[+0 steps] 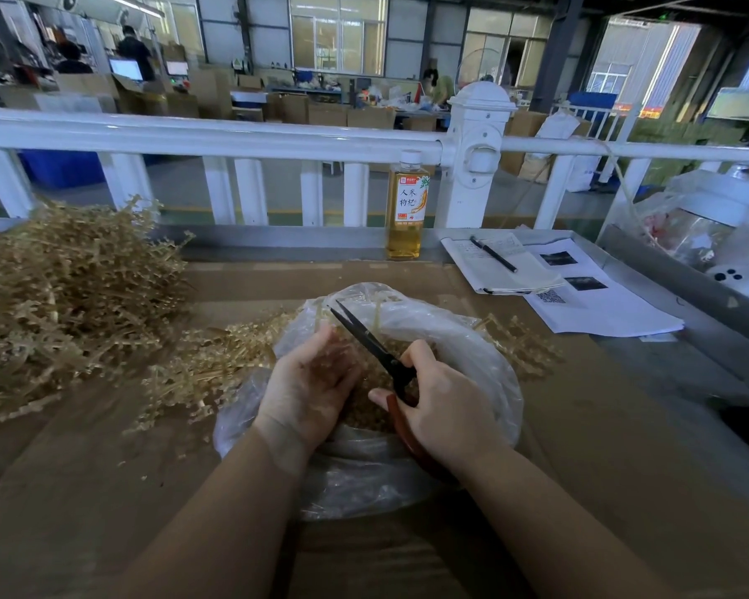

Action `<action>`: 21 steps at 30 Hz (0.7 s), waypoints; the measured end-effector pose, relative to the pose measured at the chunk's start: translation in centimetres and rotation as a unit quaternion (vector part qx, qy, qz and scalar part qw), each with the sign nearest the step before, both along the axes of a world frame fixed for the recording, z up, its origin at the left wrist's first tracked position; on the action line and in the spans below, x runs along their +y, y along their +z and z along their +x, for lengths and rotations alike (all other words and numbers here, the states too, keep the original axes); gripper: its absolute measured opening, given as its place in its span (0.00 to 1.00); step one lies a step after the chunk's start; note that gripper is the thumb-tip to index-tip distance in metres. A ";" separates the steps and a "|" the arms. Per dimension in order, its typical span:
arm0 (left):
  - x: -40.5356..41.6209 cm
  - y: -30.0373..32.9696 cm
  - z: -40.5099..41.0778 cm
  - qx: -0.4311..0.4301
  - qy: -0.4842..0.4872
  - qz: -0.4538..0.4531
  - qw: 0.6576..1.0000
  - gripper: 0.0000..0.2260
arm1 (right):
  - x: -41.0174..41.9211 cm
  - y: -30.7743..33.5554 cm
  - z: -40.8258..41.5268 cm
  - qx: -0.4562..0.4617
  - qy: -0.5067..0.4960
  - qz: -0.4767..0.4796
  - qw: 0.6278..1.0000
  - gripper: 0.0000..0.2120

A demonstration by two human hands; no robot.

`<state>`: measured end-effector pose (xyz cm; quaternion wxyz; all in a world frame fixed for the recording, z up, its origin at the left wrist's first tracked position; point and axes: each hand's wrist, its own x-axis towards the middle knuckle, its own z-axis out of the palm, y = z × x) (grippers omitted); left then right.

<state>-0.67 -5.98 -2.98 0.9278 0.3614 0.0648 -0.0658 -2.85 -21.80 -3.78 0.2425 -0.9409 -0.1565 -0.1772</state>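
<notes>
Cardboard-covered bench [580,425], mid-trim I'd say: left hand [308,391] curled round a gold sprig [377,317] over the plastic bag [472,339], right hand [450,408] clamped on scissors [372,343], which next likely must close on the stem.

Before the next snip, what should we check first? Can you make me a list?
1. Scissors held firmly: the right hand grips the scissors by their red handles. Ok.
2. Fingers away from the blades: the left hand sits right beside them. Cannot tell.
3. Something held ready to cut: the left hand's grip is blurred. Cannot tell.
4. Bag under the cut: the plastic bag lies open beneath both hands. Ok.
5. More to cut: the pile of golden sprigs lies on the left. Ok.
</notes>
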 end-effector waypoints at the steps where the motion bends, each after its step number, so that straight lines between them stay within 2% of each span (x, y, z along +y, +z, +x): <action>1: -0.1 0.1 0.0 0.003 -0.002 0.022 1.000 0.06 | 0.0 0.1 0.0 0.003 0.002 0.002 1.000 0.18; 4: -0.5 -0.2 0.4 0.020 0.008 0.054 0.998 0.13 | -0.1 0.3 0.0 0.012 0.004 0.019 1.000 0.18; 8: -0.4 -0.5 0.6 0.040 0.036 0.021 0.998 0.03 | -0.1 0.5 -0.2 0.025 0.003 0.043 0.999 0.17; 17: -0.1 0.1 0.0 0.041 0.027 0.002 0.999 0.05 | 0.1 0.6 -0.4 0.033 -0.002 0.047 0.998 0.17; 21: 0.0 0.3 0.0 0.036 0.015 0.004 0.999 0.15 | 0.2 0.5 -0.4 0.029 -0.007 0.043 0.999 0.18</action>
